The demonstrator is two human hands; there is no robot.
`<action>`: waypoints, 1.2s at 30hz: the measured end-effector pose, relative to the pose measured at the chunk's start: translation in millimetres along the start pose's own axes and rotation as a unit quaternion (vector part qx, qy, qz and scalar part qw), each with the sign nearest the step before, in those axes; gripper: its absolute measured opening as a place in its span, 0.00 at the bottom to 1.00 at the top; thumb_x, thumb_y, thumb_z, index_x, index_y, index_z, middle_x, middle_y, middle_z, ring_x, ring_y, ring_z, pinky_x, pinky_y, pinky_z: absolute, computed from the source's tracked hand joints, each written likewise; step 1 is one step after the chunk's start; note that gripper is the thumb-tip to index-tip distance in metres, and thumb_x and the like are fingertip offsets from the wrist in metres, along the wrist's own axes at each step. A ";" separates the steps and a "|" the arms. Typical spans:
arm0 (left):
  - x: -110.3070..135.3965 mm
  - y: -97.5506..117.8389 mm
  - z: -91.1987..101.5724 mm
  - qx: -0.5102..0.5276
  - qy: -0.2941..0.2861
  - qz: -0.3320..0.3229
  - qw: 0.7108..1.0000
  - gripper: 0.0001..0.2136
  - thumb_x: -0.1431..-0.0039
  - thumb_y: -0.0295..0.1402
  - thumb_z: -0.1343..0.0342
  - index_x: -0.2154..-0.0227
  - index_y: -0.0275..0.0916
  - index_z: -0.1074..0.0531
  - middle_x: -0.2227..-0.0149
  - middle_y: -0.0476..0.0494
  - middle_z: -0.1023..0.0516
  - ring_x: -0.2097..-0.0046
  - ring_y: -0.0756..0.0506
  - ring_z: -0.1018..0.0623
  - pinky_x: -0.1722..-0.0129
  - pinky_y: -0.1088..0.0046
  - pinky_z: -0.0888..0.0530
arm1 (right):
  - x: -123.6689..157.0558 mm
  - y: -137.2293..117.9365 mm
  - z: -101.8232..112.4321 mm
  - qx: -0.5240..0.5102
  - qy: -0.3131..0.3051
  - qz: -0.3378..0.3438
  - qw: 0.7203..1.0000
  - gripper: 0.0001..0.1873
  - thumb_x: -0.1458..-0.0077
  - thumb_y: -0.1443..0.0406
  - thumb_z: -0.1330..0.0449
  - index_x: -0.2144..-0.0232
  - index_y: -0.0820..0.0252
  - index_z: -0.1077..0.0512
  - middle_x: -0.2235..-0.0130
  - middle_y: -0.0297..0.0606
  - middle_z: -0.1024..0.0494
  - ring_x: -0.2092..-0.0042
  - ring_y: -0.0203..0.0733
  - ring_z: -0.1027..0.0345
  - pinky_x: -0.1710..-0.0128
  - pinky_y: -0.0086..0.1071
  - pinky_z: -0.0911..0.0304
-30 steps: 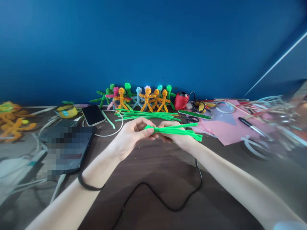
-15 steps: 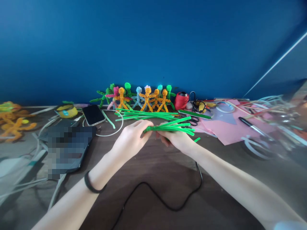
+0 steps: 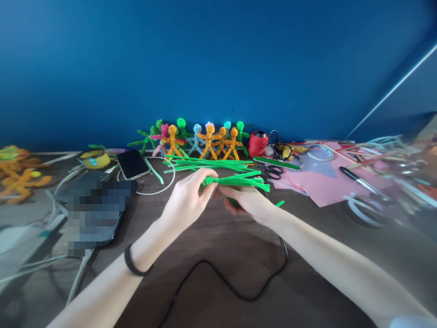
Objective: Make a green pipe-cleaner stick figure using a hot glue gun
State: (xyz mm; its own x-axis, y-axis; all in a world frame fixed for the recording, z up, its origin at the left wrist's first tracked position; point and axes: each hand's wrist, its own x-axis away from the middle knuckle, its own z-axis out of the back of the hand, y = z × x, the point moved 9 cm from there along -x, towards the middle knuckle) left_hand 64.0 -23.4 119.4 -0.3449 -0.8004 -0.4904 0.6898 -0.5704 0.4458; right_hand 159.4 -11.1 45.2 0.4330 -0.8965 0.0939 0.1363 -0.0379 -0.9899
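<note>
A bundle of green pipe cleaners [image 3: 251, 181] is twisted into a knob at its left end, with loose strands fanning out to the right. My left hand [image 3: 191, 191] pinches that twisted end between thumb and fingers. Close beside it, my right hand [image 3: 244, 198] is closed on the pipe cleaners just right of the knob; its fingertips are partly hidden. One green end [image 3: 280, 203] sticks out past my right wrist. Behind both hands lies a pile of loose green pipe cleaners [image 3: 205, 163] on the dark table [image 3: 205, 237].
Several pipe-cleaner figures [image 3: 209, 139] stand along the blue wall. At left are a phone [image 3: 133, 164], a yellow tape roll [image 3: 95, 159] and a dark device [image 3: 102, 214]. Scissors [image 3: 273, 172], pink paper [image 3: 324, 184] and a marker [image 3: 357, 177] lie right. A black cable [image 3: 235, 291] crosses the front.
The bundle has shifted slightly left and its strands now sit lower and closer together at the right. My right hand has turned a little, and the scissors show more.
</note>
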 end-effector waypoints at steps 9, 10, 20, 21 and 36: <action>0.1 -13.4 -13.8 -0.049 -0.064 0.032 0.996 0.05 0.44 0.29 0.53 0.70 0.39 0.33 0.74 0.49 0.27 0.74 0.49 0.30 0.74 0.75 0.37 | 13.7 -44.8 0.5 0.347 0.062 0.162 0.922 0.11 0.44 0.66 0.47 0.75 0.61 0.27 0.75 0.35 0.27 0.72 0.35 0.38 0.70 0.28 0.47; 0.5 -13.9 -17.9 -0.059 -0.082 0.031 0.994 0.05 0.44 0.28 0.54 0.70 0.39 0.33 0.74 0.48 0.27 0.74 0.49 0.30 0.74 0.75 0.38 | 13.6 -44.3 1.7 0.376 0.065 0.161 0.910 0.11 0.44 0.67 0.47 0.75 0.61 0.27 0.74 0.35 0.27 0.72 0.35 0.37 0.70 0.29 0.47; 3.4 -6.1 -31.6 0.048 -0.194 0.037 0.979 0.05 0.46 0.27 0.52 0.70 0.40 0.32 0.75 0.50 0.26 0.72 0.48 0.27 0.70 0.74 0.35 | 7.0 -47.2 24.0 0.428 0.070 0.177 0.883 0.10 0.45 0.68 0.46 0.72 0.60 0.25 0.73 0.36 0.24 0.71 0.36 0.34 0.69 0.29 0.47; 3.8 -5.4 -31.5 0.071 -0.201 0.042 0.976 0.05 0.46 0.27 0.52 0.70 0.41 0.32 0.75 0.51 0.26 0.72 0.48 0.27 0.70 0.74 0.34 | 5.1 -45.5 26.4 0.405 0.055 0.169 0.897 0.09 0.45 0.67 0.45 0.72 0.60 0.25 0.72 0.36 0.23 0.70 0.36 0.33 0.69 0.29 0.46; 2.6 -13.2 -28.9 0.313 -0.151 0.143 0.927 0.07 0.42 0.37 0.50 0.68 0.38 0.35 0.75 0.49 0.27 0.72 0.50 0.27 0.71 0.74 0.30 | -4.9 -16.6 17.4 0.244 0.009 0.156 0.957 0.16 0.42 0.66 0.52 0.79 0.60 0.33 0.82 0.29 0.37 0.77 0.32 0.43 0.74 0.28 0.46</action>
State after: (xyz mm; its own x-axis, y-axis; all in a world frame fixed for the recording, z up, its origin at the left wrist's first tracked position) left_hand 72.5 -12.6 90.6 -0.4323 -0.8968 -0.0948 0.3085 -0.2458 0.9189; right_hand 170.5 1.6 62.9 0.5055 -0.8384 -0.2041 0.4052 0.4394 -0.8017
